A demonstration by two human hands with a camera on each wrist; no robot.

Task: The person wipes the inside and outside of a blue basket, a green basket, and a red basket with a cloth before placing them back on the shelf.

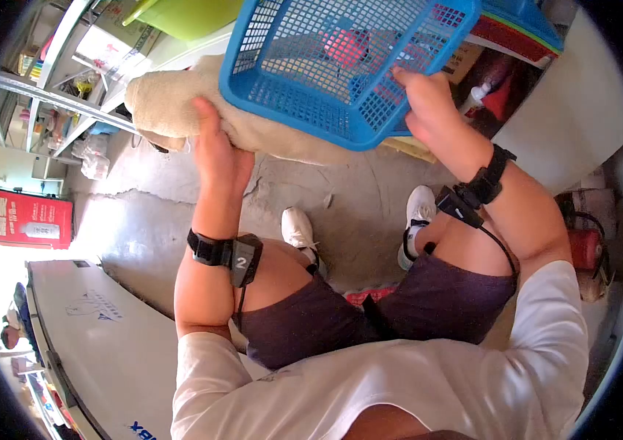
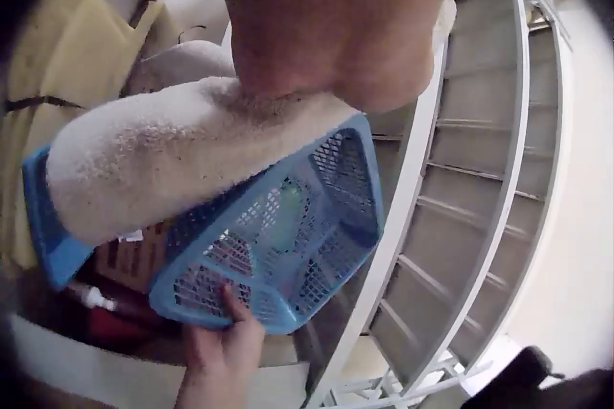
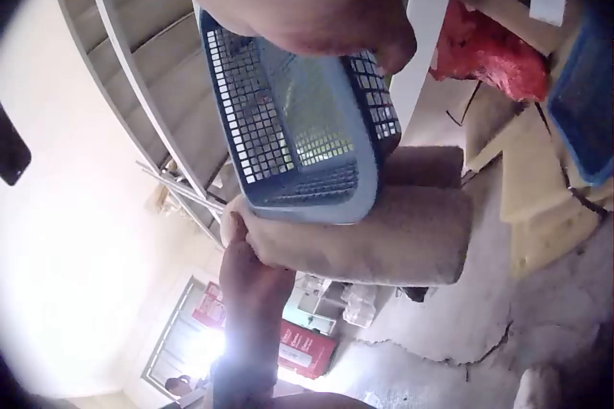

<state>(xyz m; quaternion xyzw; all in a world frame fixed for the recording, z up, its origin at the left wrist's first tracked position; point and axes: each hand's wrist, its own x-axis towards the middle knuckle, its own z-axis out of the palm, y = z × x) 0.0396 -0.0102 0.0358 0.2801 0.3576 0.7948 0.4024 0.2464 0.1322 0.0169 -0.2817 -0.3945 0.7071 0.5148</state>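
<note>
My left hand (image 1: pixel 222 147) grips a thick beige towel (image 1: pixel 172 103), rolled or folded into a long bundle. The thumb lies on top of it, and the other fingers are hidden underneath. In my right hand (image 1: pixel 429 106) is a blue plastic mesh basket (image 1: pixel 370 136), held by its near right side with the thumb over the wall. The basket is tilted and overlaps the towel in the head view. From the right wrist, the towel (image 3: pixel 384 244) runs just below the basket's rim (image 3: pixel 360 193). In the left wrist view, the basket (image 2: pixel 288 318) hangs beside the towel (image 2: pixel 144 155).
Another blue container (image 1: pixel 539 33) stands at the upper right, near a white bottle (image 1: pixel 480 92). A green basin (image 1: pixel 187 16) is at the top. Metal shelving (image 1: pixel 62 95) lines the left, with a red box (image 1: pixel 22 218) beyond. A white cabinet (image 1: pixel 106 323) stands close on the left.
</note>
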